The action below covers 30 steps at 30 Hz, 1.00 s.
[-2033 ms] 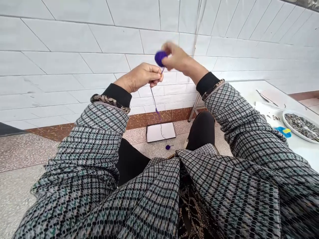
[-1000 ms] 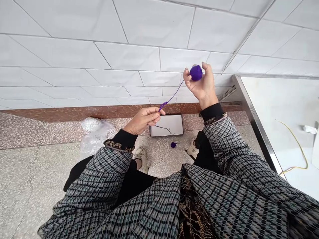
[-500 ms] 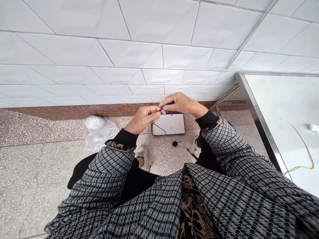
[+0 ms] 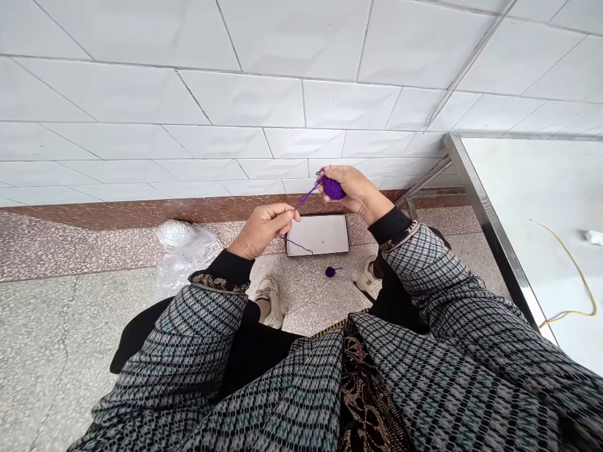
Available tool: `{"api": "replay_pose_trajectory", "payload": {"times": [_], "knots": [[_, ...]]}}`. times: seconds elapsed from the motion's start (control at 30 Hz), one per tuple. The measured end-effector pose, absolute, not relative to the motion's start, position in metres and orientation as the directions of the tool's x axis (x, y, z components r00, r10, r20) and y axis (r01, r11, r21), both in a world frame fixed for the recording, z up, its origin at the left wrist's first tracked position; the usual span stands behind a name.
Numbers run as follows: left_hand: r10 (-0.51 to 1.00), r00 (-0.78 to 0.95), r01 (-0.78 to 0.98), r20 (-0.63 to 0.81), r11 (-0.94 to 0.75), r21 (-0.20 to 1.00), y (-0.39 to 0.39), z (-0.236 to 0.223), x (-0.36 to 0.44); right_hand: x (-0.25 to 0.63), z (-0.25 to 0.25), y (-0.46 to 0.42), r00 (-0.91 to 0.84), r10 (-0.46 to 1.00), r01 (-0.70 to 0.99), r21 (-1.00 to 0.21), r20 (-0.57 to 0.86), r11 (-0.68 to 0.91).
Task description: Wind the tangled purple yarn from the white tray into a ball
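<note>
A purple ball of yarn rests in my right hand, whose fingers curl around it. From the ball a purple yarn strand runs taut, down and leftward, to my left hand. My left thumb and forefinger pinch that strand. Its dark tail hangs below the left hand, across a white box lid or shallow box on the floor. Small loops of yarn stick out near the right fingertips. A small dark purple ball with a short end lies on the floor between my shoes.
On the floor at left sit a white yarn ball and a clear plastic bag. A metal-framed table stands at right, with a yellow cord on top. The white tiled wall rises just ahead.
My hands have moved apart: the right slightly up, turning so the purple ball shows, the left slightly left and down. The strand between them is now stretched out.
</note>
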<state>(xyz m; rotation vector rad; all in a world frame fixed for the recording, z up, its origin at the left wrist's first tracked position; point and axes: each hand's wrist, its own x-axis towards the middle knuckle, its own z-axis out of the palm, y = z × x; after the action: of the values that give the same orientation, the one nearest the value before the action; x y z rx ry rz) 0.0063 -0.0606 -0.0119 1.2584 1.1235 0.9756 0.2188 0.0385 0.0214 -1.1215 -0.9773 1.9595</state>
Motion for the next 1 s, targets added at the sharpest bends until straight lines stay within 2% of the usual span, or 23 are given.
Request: {"api": "replay_pose_trajectory", "payload": {"times": [0.1, 0.23, 0.33, 0.47, 0.53, 0.6, 0.7, 0.83, 0.9, 1.0], "knots": [[0.975, 0.191, -0.003, -0.117, 0.119, 0.993, -0.062, -0.012, 0.004, 0.222, 0.035, 0.039, -0.298, 0.834, -0.241, -0.808, -0.465, -0.537], [0.982, 0.128, -0.255, -0.14, 0.169, 0.952, -0.063, -0.009, -0.004, 0.236, 0.049, 0.044, -0.225, 0.853, -0.262, -0.814, -0.471, -0.519], [0.988, 0.049, -0.453, -0.143, 0.15, 0.879, -0.06, -0.008, -0.013, 0.251, 0.053, 0.048, -0.283, 0.856, -0.2, -0.846, -0.433, -0.494], [0.979, -0.078, -0.562, -0.187, 0.112, 0.82, -0.056, -0.006, -0.022, 0.27, 0.056, 0.05, -0.42, 0.82, -0.063, -0.888, -0.39, -0.455], [0.963, -0.143, -0.582, -0.229, 0.106, 0.807, -0.055, -0.001, -0.023, 0.28, 0.06, 0.049, -0.468, 0.8, -0.035, -0.897, -0.375, -0.441], [0.934, -0.211, -0.599, -0.288, 0.109, 0.793, -0.056, 0.007, -0.023, 0.292, 0.066, 0.049, -0.465, 0.817, -0.098, -0.897, -0.342, -0.431], [0.875, -0.301, -0.58, -0.38, 0.148, 0.801, -0.058, 0.017, -0.021, 0.312, 0.075, 0.05, -0.369, 0.896, -0.285, -0.888, -0.246, -0.361], [0.792, -0.425, -0.452, -0.439, 0.235, 0.86, -0.055, 0.017, -0.02, 0.334, 0.087, 0.057, -0.237, 0.964, -0.399, -0.892, -0.122, -0.21], [0.76, -0.481, -0.414, -0.438, 0.243, 0.877, -0.052, 0.011, -0.023, 0.334, 0.094, 0.057, -0.333, 0.932, -0.404, -0.871, -0.145, -0.28], [0.701, -0.576, -0.353, -0.421, 0.25, 0.901, -0.044, -0.002, -0.034, 0.321, 0.109, 0.049, -0.533, 0.813, -0.305, -0.842, -0.235, -0.444]]}}
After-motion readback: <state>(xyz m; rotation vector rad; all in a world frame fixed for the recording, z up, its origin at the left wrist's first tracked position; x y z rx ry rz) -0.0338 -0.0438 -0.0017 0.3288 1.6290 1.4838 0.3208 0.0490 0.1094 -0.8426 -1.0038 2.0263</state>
